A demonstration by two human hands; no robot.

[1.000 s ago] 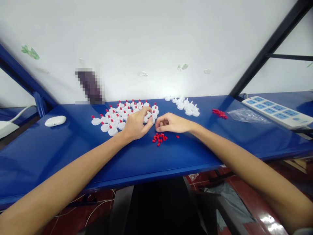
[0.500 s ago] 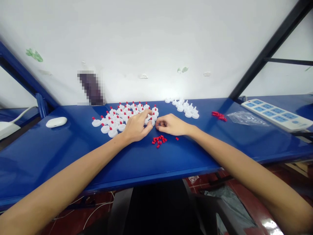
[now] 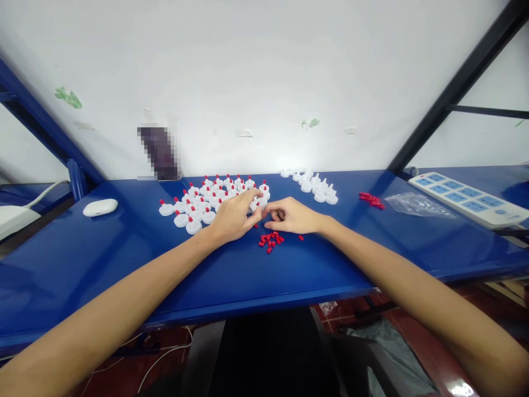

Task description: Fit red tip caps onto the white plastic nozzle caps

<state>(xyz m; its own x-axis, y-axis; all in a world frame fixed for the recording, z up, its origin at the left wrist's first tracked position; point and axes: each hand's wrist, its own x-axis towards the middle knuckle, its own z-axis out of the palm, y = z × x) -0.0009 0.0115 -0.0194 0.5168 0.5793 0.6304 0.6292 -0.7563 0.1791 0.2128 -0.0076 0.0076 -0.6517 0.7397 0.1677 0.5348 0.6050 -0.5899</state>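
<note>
My left hand [image 3: 233,216] rests on the blue table [image 3: 124,259] with its fingers curled round a white cap [image 3: 257,204] at the near edge of a cluster of white caps with red tips [image 3: 206,199]. My right hand [image 3: 291,216] sits close beside it, fingers pinched toward the same white cap; what the pinch holds is too small to see. Just in front of both hands lies a small pile of loose red pieces [image 3: 270,240]. Further right at the back stands a group of plain white caps [image 3: 316,186].
A white oval object [image 3: 100,207] lies at the left. A second small heap of red pieces [image 3: 371,199], a clear plastic bag [image 3: 415,204] and a white power strip [image 3: 467,199] lie at the right. A white wall stands behind the table.
Both hands have closed in on each other at the edge of the red-tipped cluster, the right hand shifting slightly left. The view has dipped a little.
</note>
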